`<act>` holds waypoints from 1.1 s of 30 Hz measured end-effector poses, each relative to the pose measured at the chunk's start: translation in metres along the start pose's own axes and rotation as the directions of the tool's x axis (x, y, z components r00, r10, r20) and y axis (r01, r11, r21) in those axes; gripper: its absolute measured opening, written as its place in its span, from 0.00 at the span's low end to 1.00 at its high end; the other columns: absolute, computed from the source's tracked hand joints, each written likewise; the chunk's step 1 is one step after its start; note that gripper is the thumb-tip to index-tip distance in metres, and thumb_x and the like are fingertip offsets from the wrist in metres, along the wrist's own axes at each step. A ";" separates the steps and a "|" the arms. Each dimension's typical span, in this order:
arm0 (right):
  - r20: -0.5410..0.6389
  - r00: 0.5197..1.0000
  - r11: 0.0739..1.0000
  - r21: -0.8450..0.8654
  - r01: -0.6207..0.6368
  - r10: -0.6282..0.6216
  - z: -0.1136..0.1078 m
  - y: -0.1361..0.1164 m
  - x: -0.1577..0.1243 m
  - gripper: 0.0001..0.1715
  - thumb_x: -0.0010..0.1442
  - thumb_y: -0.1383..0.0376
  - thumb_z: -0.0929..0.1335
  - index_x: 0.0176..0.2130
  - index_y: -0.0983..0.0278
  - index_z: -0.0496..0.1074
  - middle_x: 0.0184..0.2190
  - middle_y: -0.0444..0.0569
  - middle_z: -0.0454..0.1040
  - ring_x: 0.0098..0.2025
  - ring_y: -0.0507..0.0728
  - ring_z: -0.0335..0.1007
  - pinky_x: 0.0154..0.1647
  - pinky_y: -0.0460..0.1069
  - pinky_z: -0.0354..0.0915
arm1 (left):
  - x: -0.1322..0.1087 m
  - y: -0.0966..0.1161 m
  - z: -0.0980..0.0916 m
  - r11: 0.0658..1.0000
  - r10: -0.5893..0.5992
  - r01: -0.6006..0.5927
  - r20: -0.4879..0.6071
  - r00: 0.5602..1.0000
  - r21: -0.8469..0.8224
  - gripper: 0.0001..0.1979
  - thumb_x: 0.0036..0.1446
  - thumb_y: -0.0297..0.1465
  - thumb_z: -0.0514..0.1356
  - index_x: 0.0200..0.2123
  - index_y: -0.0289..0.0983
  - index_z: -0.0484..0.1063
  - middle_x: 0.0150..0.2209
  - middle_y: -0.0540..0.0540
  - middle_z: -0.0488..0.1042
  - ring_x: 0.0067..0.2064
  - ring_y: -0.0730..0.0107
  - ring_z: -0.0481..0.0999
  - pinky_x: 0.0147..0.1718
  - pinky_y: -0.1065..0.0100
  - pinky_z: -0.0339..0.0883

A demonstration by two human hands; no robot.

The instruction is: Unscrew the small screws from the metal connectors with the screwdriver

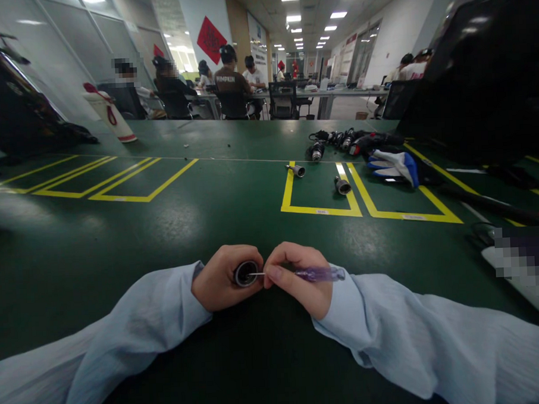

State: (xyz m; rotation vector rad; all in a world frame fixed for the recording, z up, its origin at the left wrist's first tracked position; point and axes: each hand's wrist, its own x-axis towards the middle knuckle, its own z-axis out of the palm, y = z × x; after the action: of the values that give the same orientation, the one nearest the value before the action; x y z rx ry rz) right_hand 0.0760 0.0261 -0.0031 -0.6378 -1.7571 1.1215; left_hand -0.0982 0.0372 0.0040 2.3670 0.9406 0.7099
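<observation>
My left hand (226,278) is closed around a round metal connector (244,266), its hollow end turned up and to the right. My right hand (302,278) pinches a screwdriver (320,274) with a see-through purple handle. Its thin shaft runs leftward into the connector's opening; where the tip touches inside is too dark to make out. Farther off on the table lie two similar metal connector parts, one small connector (298,171) on the yellow tape line and another connector (342,186) near the right side of the same taped box.
The green table (185,229) carries yellow taped boxes. At the back right lie a heap of black cables with connectors (316,151) and a blue-and-white glove (393,165). A white cup-like container (110,116) stands back left. Several people sit at desks beyond.
</observation>
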 end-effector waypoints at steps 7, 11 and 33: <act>-0.041 0.970 0.933 -0.286 0.217 -0.238 0.002 -0.003 -0.002 0.08 0.58 0.66 0.60 0.28 0.63 0.64 0.25 0.46 0.68 0.29 0.52 0.64 0.32 0.48 0.61 | -0.001 -0.002 0.001 0.999 -0.044 0.047 -0.115 0.992 0.018 0.06 0.47 0.30 0.58 0.24 0.34 0.64 0.20 0.51 0.66 0.21 0.78 0.63 0.19 0.76 0.57; 0.087 0.922 0.846 -0.371 0.382 -0.378 0.003 0.002 0.003 0.07 0.59 0.67 0.59 0.31 0.62 0.64 0.30 0.48 0.70 0.34 0.53 0.66 0.36 0.49 0.63 | 0.000 0.001 0.002 0.995 -0.094 0.095 -0.138 0.986 0.004 0.10 0.43 0.31 0.60 0.30 0.34 0.64 0.25 0.50 0.69 0.25 0.75 0.68 0.24 0.74 0.62; 0.268 0.804 0.506 -0.661 0.554 -0.531 -0.008 0.019 0.015 0.04 0.53 0.71 0.60 0.28 0.64 0.61 0.30 0.51 0.67 0.33 0.54 0.61 0.33 0.48 0.63 | 0.003 -0.004 0.004 0.986 0.055 -0.036 -0.112 0.992 0.162 0.28 0.47 0.28 0.60 0.52 0.37 0.56 0.49 0.39 0.64 0.50 0.60 0.65 0.48 0.57 0.62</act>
State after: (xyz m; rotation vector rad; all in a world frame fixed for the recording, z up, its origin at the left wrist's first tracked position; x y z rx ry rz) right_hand 0.0759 0.0498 -0.0122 -0.4318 -2.2031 -0.0528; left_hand -0.0956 0.0410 -0.0011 2.5168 1.0300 0.8253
